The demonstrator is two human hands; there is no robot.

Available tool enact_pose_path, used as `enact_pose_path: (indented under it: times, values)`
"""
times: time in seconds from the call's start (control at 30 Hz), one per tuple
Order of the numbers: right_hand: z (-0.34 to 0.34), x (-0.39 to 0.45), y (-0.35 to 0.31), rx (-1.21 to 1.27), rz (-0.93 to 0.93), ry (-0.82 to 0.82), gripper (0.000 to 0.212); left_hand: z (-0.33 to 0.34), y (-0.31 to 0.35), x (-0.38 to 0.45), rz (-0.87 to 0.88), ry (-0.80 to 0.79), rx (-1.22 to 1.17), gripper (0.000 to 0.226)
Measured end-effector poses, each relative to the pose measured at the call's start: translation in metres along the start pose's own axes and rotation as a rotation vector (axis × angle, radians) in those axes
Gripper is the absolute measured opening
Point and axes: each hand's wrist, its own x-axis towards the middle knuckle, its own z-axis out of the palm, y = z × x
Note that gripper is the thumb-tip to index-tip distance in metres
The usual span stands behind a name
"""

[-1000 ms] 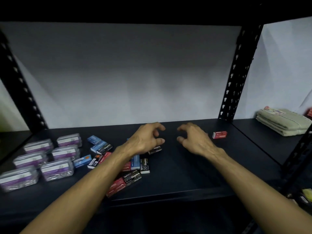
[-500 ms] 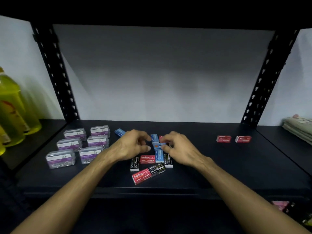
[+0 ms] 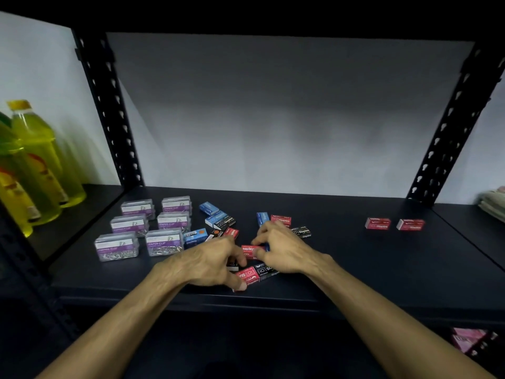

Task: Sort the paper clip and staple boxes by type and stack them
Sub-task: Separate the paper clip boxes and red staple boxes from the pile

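Pinching a red staple box (image 3: 250,249) between both hands, left hand (image 3: 210,262), right hand (image 3: 284,248), each grip grasping it

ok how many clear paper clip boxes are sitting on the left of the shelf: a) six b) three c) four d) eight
a: the clear paper clip boxes sit in two columns of three on the left part of the shelf, six in all, apart from the mixed staple boxes under the hands.
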Motion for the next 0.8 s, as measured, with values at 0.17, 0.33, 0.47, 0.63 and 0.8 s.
enact_pose_path:
  times: [0.17, 0.33, 0.47, 0.63, 0.8]
  values:
    - [-0.001, 0.000, 0.004, -0.011, -0.007, -0.024, 0.043, 0.003, -0.002, 0.002, 0.037, 0.015, -0.025, 0.035]
    - [-0.001, -0.003, 0.008, -0.009, -0.017, -0.001, 0.041, 0.005, -0.006, 0.003, 0.043, 0.039, -0.057, 0.031]
    - [-0.004, -0.008, 0.014, 0.016, -0.001, 0.008, 0.036, 0.007, -0.004, 0.003, 0.054, 0.067, -0.068, 0.031]
    - [-0.010, -0.014, 0.020, 0.034, 0.022, 0.026, 0.032, 0.008, 0.000, 0.004, 0.058, 0.064, -0.144, 0.030]
    - [-0.016, -0.020, 0.022, 0.092, 0.050, 0.036, 0.024, 0.008, 0.001, 0.006, 0.070, 0.049, -0.187, 0.022]
